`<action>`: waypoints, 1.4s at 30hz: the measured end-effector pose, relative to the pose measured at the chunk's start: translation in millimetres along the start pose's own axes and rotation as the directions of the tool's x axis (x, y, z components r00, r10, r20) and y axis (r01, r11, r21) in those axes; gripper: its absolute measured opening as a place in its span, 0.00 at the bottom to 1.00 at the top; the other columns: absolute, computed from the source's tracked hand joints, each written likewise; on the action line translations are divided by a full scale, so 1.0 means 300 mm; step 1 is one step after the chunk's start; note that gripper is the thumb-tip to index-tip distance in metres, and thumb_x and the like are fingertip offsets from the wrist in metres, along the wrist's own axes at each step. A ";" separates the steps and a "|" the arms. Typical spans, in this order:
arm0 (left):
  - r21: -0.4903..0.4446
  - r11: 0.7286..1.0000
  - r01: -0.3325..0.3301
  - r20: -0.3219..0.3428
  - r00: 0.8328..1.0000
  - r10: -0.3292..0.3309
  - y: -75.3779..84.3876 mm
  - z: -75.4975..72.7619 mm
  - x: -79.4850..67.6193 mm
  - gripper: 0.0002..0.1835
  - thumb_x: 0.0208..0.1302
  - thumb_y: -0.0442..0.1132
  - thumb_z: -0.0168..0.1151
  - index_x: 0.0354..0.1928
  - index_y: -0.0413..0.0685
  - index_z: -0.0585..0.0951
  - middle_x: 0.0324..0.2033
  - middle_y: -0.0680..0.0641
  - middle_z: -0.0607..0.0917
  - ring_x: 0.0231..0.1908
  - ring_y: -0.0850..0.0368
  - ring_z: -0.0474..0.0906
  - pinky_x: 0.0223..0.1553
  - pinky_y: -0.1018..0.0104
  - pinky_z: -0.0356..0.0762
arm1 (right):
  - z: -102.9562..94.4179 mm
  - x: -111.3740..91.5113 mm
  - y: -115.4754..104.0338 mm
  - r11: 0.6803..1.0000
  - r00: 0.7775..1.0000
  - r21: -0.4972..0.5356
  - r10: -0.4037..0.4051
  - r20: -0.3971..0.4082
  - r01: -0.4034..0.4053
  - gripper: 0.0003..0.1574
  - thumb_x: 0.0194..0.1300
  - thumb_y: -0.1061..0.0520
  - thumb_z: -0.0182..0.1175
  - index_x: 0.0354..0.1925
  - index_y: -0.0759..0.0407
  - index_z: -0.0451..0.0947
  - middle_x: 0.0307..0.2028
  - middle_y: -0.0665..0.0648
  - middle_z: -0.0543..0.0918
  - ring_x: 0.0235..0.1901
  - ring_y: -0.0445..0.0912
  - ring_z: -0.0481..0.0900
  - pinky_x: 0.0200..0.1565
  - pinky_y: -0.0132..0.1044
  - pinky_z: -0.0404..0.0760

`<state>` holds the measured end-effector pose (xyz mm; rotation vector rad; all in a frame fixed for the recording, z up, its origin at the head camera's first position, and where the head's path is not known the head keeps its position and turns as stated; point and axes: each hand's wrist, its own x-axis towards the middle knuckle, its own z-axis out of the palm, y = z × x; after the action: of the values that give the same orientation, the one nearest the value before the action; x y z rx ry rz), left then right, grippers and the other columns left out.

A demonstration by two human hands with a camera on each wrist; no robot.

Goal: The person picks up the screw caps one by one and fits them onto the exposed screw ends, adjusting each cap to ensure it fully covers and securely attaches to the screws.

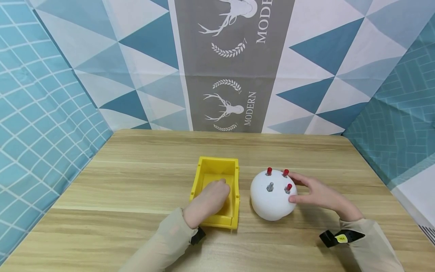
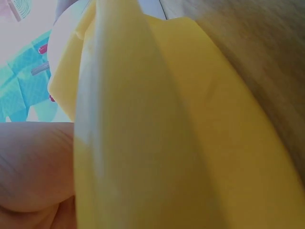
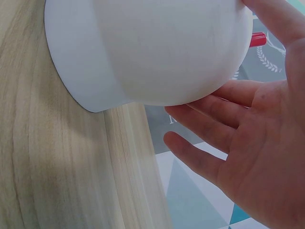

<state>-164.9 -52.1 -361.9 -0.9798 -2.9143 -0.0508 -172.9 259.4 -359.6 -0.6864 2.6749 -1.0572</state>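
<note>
In the head view a yellow plastic bin (image 1: 217, 165) stands on the table, and my left hand (image 1: 210, 197) reaches down into it with fingers bent. Its fingertips are hidden, so whether they pinch anything does not show. To the right sits a white rounded body (image 1: 270, 207) with metal posts on top. Red caps (image 1: 289, 187) cover three posts; one threaded post (image 1: 270, 186) is bare. My right hand (image 1: 316, 192) touches the right side of the white body, thumb and fairly straight fingers spread apart. The right wrist view shows its fingertips (image 3: 178, 112) against the curved surface.
A wood-grain table (image 1: 136, 181) carries the bin and the white body, which stand a short gap apart. Patterned cloth (image 1: 231, 68) hangs behind the table's far edge. Black bands with small devices (image 1: 341, 238) are on the wrists.
</note>
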 end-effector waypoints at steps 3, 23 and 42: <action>0.011 1.000 -0.015 -0.039 0.999 0.016 -0.003 0.001 0.003 0.06 0.54 0.23 0.54 0.29 0.37 0.79 0.24 0.46 0.77 0.21 0.59 0.69 0.23 0.72 0.71 | -0.001 -0.001 -0.002 1.000 1.000 0.000 0.001 -0.002 -0.001 0.47 0.51 0.47 0.65 0.63 0.67 0.59 0.57 0.68 0.69 0.55 0.67 0.67 0.45 0.59 0.74; 0.009 1.000 -0.013 -0.175 0.984 0.014 0.004 -0.054 0.025 0.09 0.61 0.38 0.57 0.29 0.38 0.79 0.22 0.47 0.77 0.24 0.58 0.74 0.24 0.71 0.75 | 0.001 0.001 -0.003 1.000 1.000 -0.003 0.009 -0.001 -0.009 0.46 0.52 0.47 0.65 0.63 0.66 0.59 0.57 0.67 0.70 0.56 0.65 0.67 0.48 0.62 0.71; -0.053 0.998 0.024 -0.211 0.977 -0.035 0.020 -0.118 0.037 0.13 0.58 0.44 0.62 0.25 0.40 0.78 0.20 0.49 0.74 0.19 0.60 0.67 0.20 0.73 0.69 | 0.001 -0.001 -0.009 1.000 1.000 0.012 0.007 0.004 -0.007 0.46 0.52 0.48 0.65 0.63 0.67 0.59 0.57 0.67 0.69 0.55 0.65 0.67 0.49 0.63 0.70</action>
<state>-168.1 -42.5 -325.8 -0.8784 -2.7439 -0.2174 -171.5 257.7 -358.1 -0.6762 2.6634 -1.0683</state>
